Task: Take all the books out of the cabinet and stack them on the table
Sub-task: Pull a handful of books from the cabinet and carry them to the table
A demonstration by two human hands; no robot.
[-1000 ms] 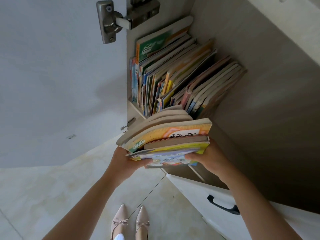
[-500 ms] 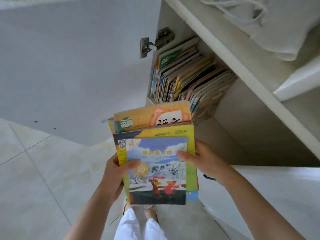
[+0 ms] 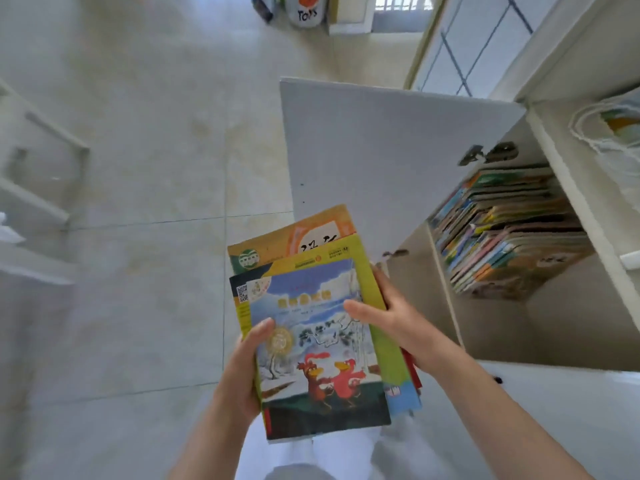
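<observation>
Both hands are gripping a stack [image 3: 322, 341] of picture books above the tiled floor [image 3: 145, 237], left of the cabinet [image 3: 571, 323]. The left hand [image 3: 242, 372] is clamping the stack's left edge, thumb lying on the top cover. The right hand [image 3: 394, 320] is clamping the right edge, thumb likewise on top. More books [image 3: 509, 233] are leaning in a row inside the cabinet, beyond its open door [image 3: 381, 161].

Colourful books [image 3: 322, 327] held flat; more in cabinet [image 3: 512, 233].
</observation>
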